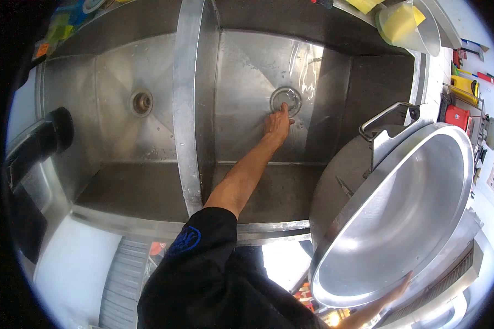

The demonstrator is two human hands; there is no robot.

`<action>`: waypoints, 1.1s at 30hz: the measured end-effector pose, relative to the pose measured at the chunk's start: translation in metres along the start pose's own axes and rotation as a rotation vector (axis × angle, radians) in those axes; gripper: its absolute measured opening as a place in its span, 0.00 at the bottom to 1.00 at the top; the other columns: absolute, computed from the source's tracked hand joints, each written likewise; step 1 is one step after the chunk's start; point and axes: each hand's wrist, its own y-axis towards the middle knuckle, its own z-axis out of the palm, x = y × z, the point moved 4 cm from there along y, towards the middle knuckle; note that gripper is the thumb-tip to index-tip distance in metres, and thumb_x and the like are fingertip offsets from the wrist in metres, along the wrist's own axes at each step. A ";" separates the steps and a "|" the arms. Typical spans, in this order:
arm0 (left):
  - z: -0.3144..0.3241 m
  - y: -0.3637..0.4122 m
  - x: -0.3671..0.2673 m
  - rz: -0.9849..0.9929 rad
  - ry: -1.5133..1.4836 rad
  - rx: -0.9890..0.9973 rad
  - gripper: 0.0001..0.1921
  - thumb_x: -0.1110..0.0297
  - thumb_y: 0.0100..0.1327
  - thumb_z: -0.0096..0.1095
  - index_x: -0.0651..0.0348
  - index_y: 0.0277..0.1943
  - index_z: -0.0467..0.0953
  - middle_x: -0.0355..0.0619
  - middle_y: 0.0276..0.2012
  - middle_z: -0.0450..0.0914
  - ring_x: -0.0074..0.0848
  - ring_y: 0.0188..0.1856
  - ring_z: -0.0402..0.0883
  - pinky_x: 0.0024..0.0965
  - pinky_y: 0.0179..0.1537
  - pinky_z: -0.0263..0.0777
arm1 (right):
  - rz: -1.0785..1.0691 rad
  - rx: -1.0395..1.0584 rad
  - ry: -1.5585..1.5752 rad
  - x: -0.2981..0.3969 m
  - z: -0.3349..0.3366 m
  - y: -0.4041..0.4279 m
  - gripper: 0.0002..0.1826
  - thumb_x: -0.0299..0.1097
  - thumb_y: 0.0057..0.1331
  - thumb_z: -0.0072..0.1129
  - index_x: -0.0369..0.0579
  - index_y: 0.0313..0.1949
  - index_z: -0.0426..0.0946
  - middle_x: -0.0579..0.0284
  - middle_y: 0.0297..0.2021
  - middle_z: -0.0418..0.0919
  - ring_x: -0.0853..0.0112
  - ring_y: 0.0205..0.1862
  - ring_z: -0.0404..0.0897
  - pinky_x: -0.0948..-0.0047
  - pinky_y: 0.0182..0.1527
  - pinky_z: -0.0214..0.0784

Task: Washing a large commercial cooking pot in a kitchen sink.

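Observation:
My left hand (279, 122) reaches down into the right basin of a stainless steel double sink, its index finger extended at the round drain (287, 97) and its thumb apart from it. Clear shallow water glints near that drain. My right hand (399, 288) lies over the lower right rim of a large metal pot (411, 214), fingers along its wall. The pot is tilted at the sink's right front corner, its mouth facing me, and nothing shows inside it. A metal loop handle (385, 119) stands out at its upper side.
A steel divider (186, 103) separates the left basin with its open drain (141, 102). A translucent plastic jug (409, 28) with something yellow in it stands at the back right rim. A black object (45, 140) juts over the left edge. Red and yellow items stand beyond the pot.

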 end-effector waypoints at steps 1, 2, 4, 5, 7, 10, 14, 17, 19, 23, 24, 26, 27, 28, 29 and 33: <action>0.000 -0.001 0.000 0.001 0.014 -0.006 0.29 0.57 0.72 0.69 0.64 0.64 0.63 0.63 0.44 0.87 0.55 0.50 0.88 0.56 0.50 0.81 | -0.049 -0.030 -0.049 -0.001 -0.001 0.001 0.40 0.68 0.80 0.18 0.63 0.83 0.47 0.55 0.84 0.47 0.57 0.85 0.43 0.46 0.85 0.35; 0.000 -0.002 0.000 -0.007 0.016 -0.018 0.25 0.58 0.73 0.67 0.62 0.62 0.64 0.61 0.44 0.88 0.54 0.49 0.89 0.55 0.50 0.81 | -0.122 0.014 0.060 0.000 0.001 0.002 0.40 0.68 0.81 0.17 0.63 0.83 0.47 0.56 0.84 0.47 0.57 0.85 0.44 0.47 0.85 0.35; 0.001 -0.003 -0.001 -0.011 0.050 -0.028 0.21 0.60 0.75 0.64 0.61 0.60 0.64 0.59 0.43 0.89 0.53 0.49 0.89 0.54 0.50 0.80 | -0.250 -0.017 0.169 0.004 0.000 0.001 0.39 0.66 0.81 0.19 0.61 0.82 0.55 0.56 0.82 0.53 0.56 0.84 0.48 0.47 0.84 0.39; 0.001 -0.004 -0.002 -0.006 0.082 -0.026 0.21 0.61 0.75 0.63 0.62 0.61 0.64 0.59 0.43 0.89 0.53 0.49 0.89 0.53 0.51 0.80 | -0.252 -0.039 0.191 0.005 0.000 0.000 0.39 0.66 0.81 0.19 0.60 0.81 0.58 0.56 0.82 0.55 0.56 0.84 0.50 0.46 0.84 0.40; 0.001 -0.003 -0.003 -0.004 0.099 -0.017 0.21 0.61 0.75 0.63 0.63 0.61 0.64 0.60 0.44 0.88 0.54 0.48 0.89 0.53 0.51 0.80 | -0.066 -0.121 0.050 0.003 -0.001 -0.001 0.38 0.64 0.82 0.19 0.59 0.79 0.63 0.57 0.80 0.60 0.55 0.83 0.52 0.45 0.84 0.43; 0.001 -0.002 -0.002 -0.022 0.041 0.011 0.23 0.60 0.74 0.65 0.64 0.61 0.64 0.63 0.44 0.87 0.55 0.48 0.88 0.53 0.51 0.80 | -0.100 -0.128 0.011 0.017 -0.002 -0.007 0.40 0.65 0.81 0.17 0.59 0.78 0.64 0.58 0.80 0.61 0.56 0.83 0.52 0.44 0.84 0.43; 0.002 -0.002 -0.001 -0.005 0.056 -0.035 0.24 0.59 0.74 0.66 0.64 0.61 0.64 0.63 0.43 0.88 0.54 0.49 0.89 0.53 0.51 0.80 | -0.099 -0.104 -0.128 0.025 0.000 -0.009 0.41 0.67 0.80 0.14 0.60 0.79 0.61 0.59 0.80 0.60 0.57 0.84 0.51 0.43 0.84 0.41; 0.004 -0.001 0.000 0.015 0.105 -0.069 0.23 0.58 0.74 0.64 0.62 0.61 0.65 0.61 0.41 0.89 0.53 0.49 0.89 0.54 0.50 0.81 | -0.041 -0.096 -0.101 0.018 0.002 -0.005 0.42 0.67 0.80 0.12 0.61 0.80 0.61 0.58 0.80 0.60 0.57 0.84 0.50 0.42 0.84 0.41; 0.006 0.001 0.002 0.004 0.059 -0.048 0.25 0.56 0.74 0.65 0.63 0.62 0.65 0.61 0.42 0.88 0.54 0.48 0.89 0.54 0.49 0.81 | -0.020 -0.137 -0.036 0.012 0.002 -0.001 0.42 0.66 0.80 0.10 0.61 0.80 0.61 0.57 0.80 0.60 0.57 0.84 0.50 0.41 0.84 0.40; 0.010 0.007 0.009 -0.011 0.104 0.028 0.30 0.53 0.72 0.69 0.66 0.64 0.65 0.63 0.43 0.87 0.57 0.47 0.88 0.54 0.48 0.81 | -0.079 -0.100 0.534 0.010 0.003 0.000 0.33 0.58 0.83 0.30 0.56 0.75 0.70 0.50 0.76 0.68 0.56 0.79 0.62 0.50 0.80 0.52; 0.010 0.009 0.012 -0.030 0.071 -0.001 0.31 0.53 0.72 0.69 0.65 0.66 0.65 0.63 0.42 0.87 0.57 0.47 0.88 0.54 0.48 0.80 | -0.010 -0.098 0.483 0.011 0.005 -0.001 0.30 0.54 0.83 0.38 0.54 0.74 0.73 0.48 0.74 0.71 0.56 0.76 0.67 0.53 0.78 0.56; 0.016 0.009 0.016 -0.032 0.111 -0.032 0.35 0.51 0.72 0.68 0.63 0.71 0.64 0.63 0.41 0.87 0.56 0.46 0.87 0.54 0.48 0.80 | -0.004 -0.260 0.276 0.020 0.000 -0.007 0.27 0.45 0.80 0.49 0.42 0.71 0.75 0.48 0.66 0.77 0.59 0.69 0.73 0.60 0.70 0.67; 0.018 0.007 0.016 0.021 0.099 -0.055 0.29 0.54 0.73 0.67 0.67 0.66 0.67 0.64 0.44 0.87 0.57 0.46 0.88 0.53 0.49 0.80 | -0.007 -0.229 0.358 0.026 0.001 -0.012 0.26 0.44 0.80 0.52 0.40 0.69 0.77 0.50 0.64 0.79 0.61 0.66 0.76 0.63 0.67 0.69; 0.021 0.007 0.017 0.047 0.128 -0.060 0.30 0.55 0.73 0.67 0.66 0.66 0.66 0.64 0.45 0.86 0.57 0.46 0.87 0.54 0.49 0.80 | -0.003 -0.288 0.397 0.033 0.000 -0.016 0.26 0.44 0.80 0.54 0.38 0.67 0.78 0.51 0.61 0.80 0.64 0.62 0.78 0.65 0.65 0.70; 0.017 0.007 0.021 0.101 0.156 -0.112 0.30 0.55 0.72 0.68 0.66 0.66 0.64 0.64 0.46 0.86 0.58 0.47 0.87 0.54 0.49 0.80 | 0.025 -0.226 0.532 0.038 0.001 -0.020 0.25 0.43 0.79 0.56 0.37 0.66 0.79 0.52 0.59 0.81 0.66 0.61 0.79 0.66 0.64 0.70; 0.022 0.019 0.031 0.132 0.202 -0.057 0.29 0.57 0.73 0.68 0.65 0.66 0.63 0.65 0.45 0.86 0.59 0.46 0.87 0.55 0.48 0.79 | 0.102 -0.206 0.774 0.059 0.004 -0.031 0.24 0.41 0.77 0.60 0.37 0.64 0.80 0.56 0.55 0.84 0.71 0.56 0.81 0.71 0.60 0.71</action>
